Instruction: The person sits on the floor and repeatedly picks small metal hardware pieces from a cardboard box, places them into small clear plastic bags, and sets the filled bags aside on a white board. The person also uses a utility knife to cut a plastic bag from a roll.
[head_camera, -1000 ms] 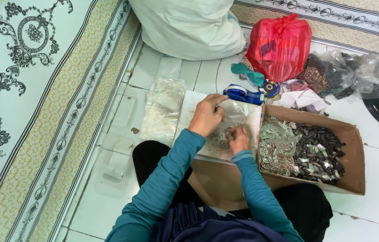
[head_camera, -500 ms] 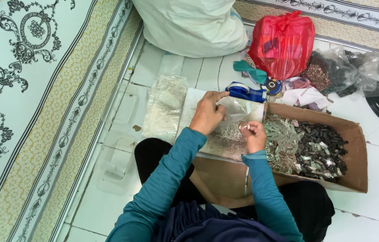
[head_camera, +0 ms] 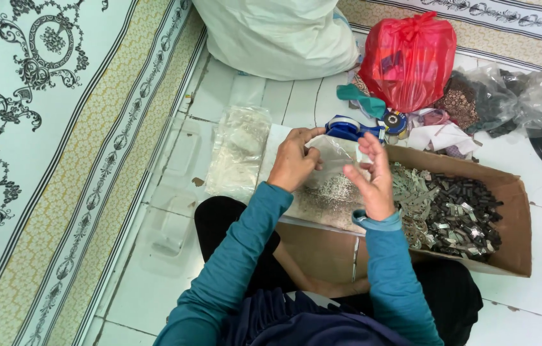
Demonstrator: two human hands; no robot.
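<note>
The left hand (head_camera: 294, 163) pinches a small clear plastic bag (head_camera: 333, 168) upright; the right hand (head_camera: 368, 182), fingers spread, hovers just beside it, before the cardboard box (head_camera: 513, 211).

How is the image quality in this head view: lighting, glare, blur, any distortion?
Head view: soft, even daylight with faint shadows; mild glare on the clear plastic bag between the left hand and right hand, and on the crumpled transparent bags; the small metal pieces in the brown cardboard box blur into a mass; carpet stripes bend slightly toward the edges.
</note>
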